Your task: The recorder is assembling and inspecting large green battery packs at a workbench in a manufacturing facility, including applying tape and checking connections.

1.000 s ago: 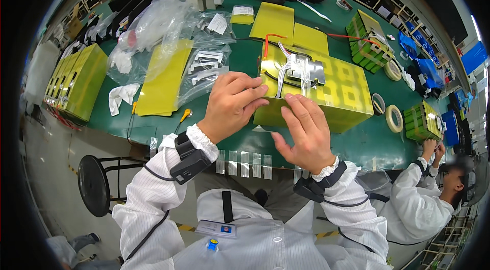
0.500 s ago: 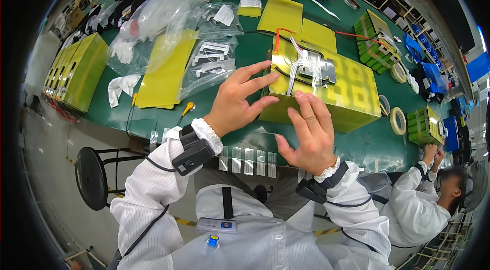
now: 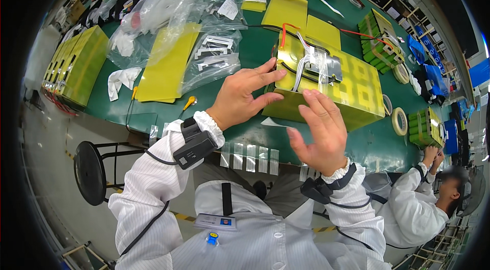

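Note:
A yellow-wrapped battery pack (image 3: pixel 357 94) lies on the green table in front of me. On its top are a black circuit board (image 3: pixel 334 68) under clear tape, a bundle of white wires (image 3: pixel 300 73), black cables and a red wire (image 3: pixel 284 35). My left hand (image 3: pixel 245 91) is at the pack's left end, fingers apart, fingertips at the top corner and thumb by the near side. My right hand (image 3: pixel 324 135) is at the near long edge with its fingers stretched out and thumb apart. Its fingertips meet the edge; whether they press on it I cannot tell.
Yellow sheets (image 3: pixel 166 68) and clear plastic bags (image 3: pixel 212 66) lie to the left. Clear tape strips (image 3: pixel 250 158) hang along the front edge. Tape rolls (image 3: pixel 399 121) and green battery packs (image 3: pixel 377 38) stand at the right, where a co-worker (image 3: pixel 418 203) sits. A black stool (image 3: pixel 91 173) stands at left.
My right hand has shifted slightly right along the pack's near edge. The left hand stays at the left end. The whole view has shifted a little.

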Demonstrator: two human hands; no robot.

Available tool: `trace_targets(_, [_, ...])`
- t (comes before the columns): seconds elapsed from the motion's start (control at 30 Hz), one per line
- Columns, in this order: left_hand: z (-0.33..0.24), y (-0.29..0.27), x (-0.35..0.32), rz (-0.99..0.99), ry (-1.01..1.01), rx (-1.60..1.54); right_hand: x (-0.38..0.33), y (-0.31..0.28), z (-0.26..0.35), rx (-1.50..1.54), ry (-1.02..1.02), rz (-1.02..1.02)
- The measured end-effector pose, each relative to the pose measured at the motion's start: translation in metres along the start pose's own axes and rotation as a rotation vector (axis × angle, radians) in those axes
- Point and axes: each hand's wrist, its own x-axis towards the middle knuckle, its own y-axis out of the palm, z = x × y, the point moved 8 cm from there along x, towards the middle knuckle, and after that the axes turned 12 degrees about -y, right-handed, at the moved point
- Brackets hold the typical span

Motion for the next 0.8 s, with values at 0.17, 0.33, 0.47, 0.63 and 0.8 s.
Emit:
trace_targets(0.17, [0.0,0.0,-0.001,-0.002,-0.006,0.013,0.006,-0.025,-0.005,0.051,-0.005,-0.209])
trace_targets(0.33, [-0.001,0.001,0.001,0.022,-0.112,-0.105,0.025,-0.033,0.006,-0.118,-0.16,-0.221])
trace_targets(0.47, [0.003,0.003,0.0,0.071,-0.131,-0.161,0.036,-0.021,0.016,-0.206,-0.295,-0.201])
trace_targets(0.63, [0.003,0.006,0.0,0.098,-0.144,-0.272,0.036,-0.002,0.016,-0.221,-0.31,-0.155])
trace_targets(0.8, [0.0,0.001,0.001,-0.001,-0.057,-0.302,0.039,0.003,0.014,-0.247,-0.283,-0.137])
